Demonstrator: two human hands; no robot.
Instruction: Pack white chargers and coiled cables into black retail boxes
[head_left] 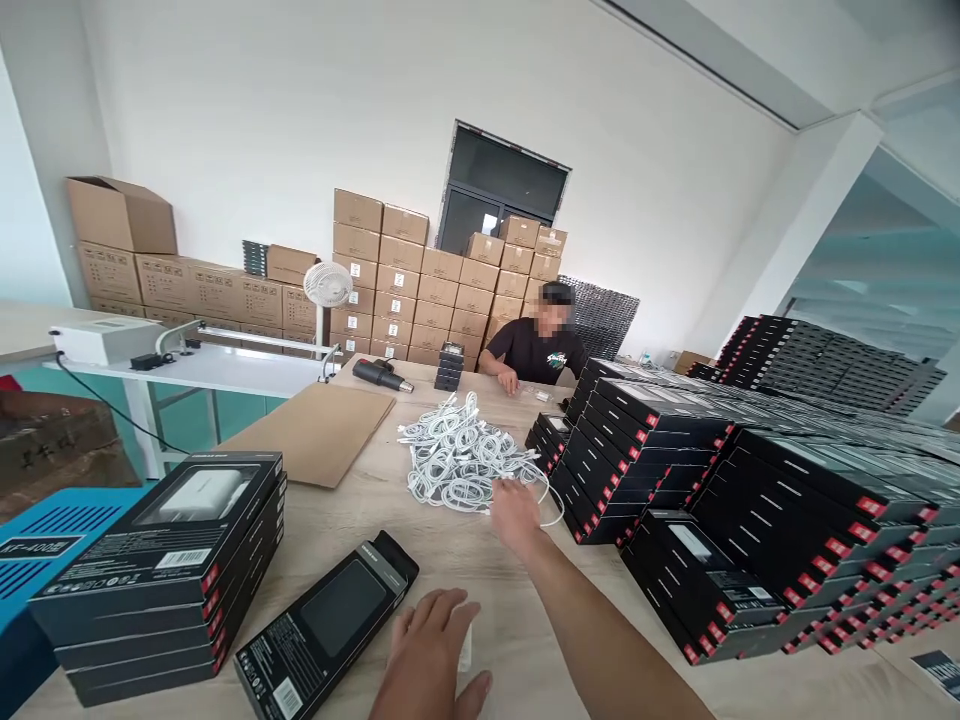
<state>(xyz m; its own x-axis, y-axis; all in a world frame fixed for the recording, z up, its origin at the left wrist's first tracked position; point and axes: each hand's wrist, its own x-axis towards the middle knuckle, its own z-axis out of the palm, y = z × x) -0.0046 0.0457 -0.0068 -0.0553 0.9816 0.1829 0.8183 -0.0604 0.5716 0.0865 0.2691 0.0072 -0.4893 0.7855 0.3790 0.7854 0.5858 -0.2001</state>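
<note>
Bare left grip, bare right grip (right forearm uncovered too, long and tapered)

The left hand hides most of a whitish item (too covered to name).

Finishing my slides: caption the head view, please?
Right hand at a pile of white cables, left hand beside a black box, with stacked boxes on either side.
</note>
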